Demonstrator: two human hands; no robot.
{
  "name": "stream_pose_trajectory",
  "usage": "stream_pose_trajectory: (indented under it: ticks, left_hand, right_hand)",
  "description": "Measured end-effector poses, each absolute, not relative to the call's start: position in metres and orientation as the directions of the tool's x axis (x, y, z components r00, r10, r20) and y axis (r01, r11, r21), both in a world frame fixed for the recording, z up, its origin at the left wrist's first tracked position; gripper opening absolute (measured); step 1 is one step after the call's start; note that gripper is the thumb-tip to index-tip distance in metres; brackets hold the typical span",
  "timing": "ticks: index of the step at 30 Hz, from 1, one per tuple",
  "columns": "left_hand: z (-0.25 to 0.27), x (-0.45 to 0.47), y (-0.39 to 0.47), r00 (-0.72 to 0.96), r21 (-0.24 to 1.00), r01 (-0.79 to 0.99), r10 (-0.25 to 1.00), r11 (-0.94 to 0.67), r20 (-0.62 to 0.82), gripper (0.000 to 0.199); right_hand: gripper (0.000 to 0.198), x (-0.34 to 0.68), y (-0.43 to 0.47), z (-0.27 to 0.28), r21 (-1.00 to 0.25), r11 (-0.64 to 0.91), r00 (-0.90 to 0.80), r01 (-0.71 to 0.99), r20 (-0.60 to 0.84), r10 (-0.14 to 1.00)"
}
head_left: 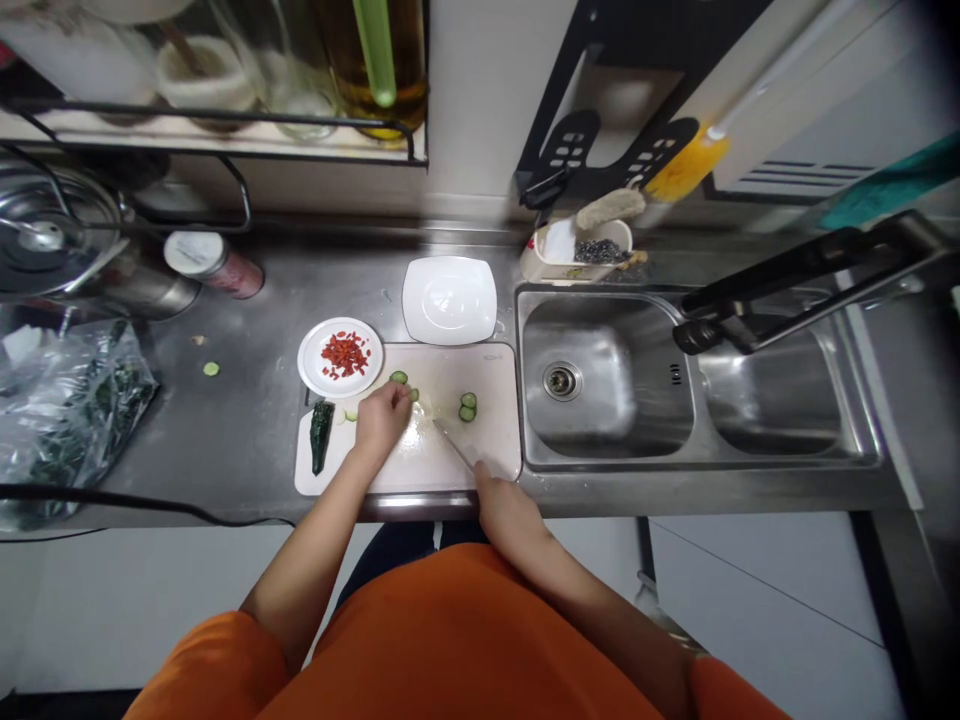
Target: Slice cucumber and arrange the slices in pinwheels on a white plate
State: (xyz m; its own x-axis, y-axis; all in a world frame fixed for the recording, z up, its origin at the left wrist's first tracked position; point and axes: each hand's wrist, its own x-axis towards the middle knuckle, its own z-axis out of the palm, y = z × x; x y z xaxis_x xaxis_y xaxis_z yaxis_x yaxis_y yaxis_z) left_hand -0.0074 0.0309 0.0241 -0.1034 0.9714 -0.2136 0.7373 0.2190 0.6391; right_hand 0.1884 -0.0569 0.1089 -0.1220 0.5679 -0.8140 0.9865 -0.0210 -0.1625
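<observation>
My left hand is over the cutting board, fingers pinched together at a small green cucumber slice. Another cucumber slice lies just beyond those fingers. In my right hand, at the board's front edge, is the handle of a knife; its blade points forward and left over the board, apart from the slices. Two overlapping cucumber slices rest on the right half. A dark green, bumpy-skinned piece, perhaps cucumber, lies at the board's left end.
Beyond the board stand a white plate of red berries and a white square dish. A double sink with a black faucet is to the right. A plastic bag of greens and a pink-and-white jar are left.
</observation>
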Motion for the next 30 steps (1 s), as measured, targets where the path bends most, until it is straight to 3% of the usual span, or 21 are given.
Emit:
stream_pose_trajectory:
  ticks: [9,14,16,18,22,26,30]
  left_hand:
    - [0.030,-0.020,0.060,-0.035,0.373,0.925,0.993,0.076,-0.115,0.024]
    - [0.028,-0.006,0.063,0.034,0.480,0.877,0.999,-0.026,-0.009,0.026]
    - [0.029,0.010,0.065,0.116,0.558,0.827,0.992,-0.067,-0.052,0.024]
    - [0.031,0.030,0.068,0.186,0.581,0.813,0.958,-0.025,-0.219,0.020]
    - [0.037,0.067,0.067,0.168,0.501,0.860,0.874,0.096,-0.456,0.024]
    - [0.039,0.082,0.063,0.141,0.472,0.874,0.866,0.118,-0.479,0.015]
    - [0.035,0.082,0.061,0.125,0.539,0.828,0.886,0.155,-0.446,0.014]
  right_hand:
    - [0.044,0.188,-0.057,0.106,-0.169,-0.046,-0.116,0.985,-0.824,0.555]
    - [0.042,0.187,-0.055,0.110,-0.165,-0.041,-0.116,0.985,-0.828,0.548]
    - [0.041,0.186,-0.055,0.112,-0.160,-0.039,-0.112,0.986,-0.826,0.552]
    - [0.042,0.185,-0.055,0.113,-0.150,-0.041,-0.103,0.988,-0.827,0.553]
    - [0.043,0.184,-0.056,0.113,-0.153,-0.048,-0.102,0.987,-0.829,0.550]
    - [0.043,0.186,-0.058,0.110,-0.173,-0.052,-0.114,0.984,-0.818,0.563]
    - [0.042,0.186,-0.057,0.112,-0.177,-0.069,-0.110,0.982,-0.827,0.552]
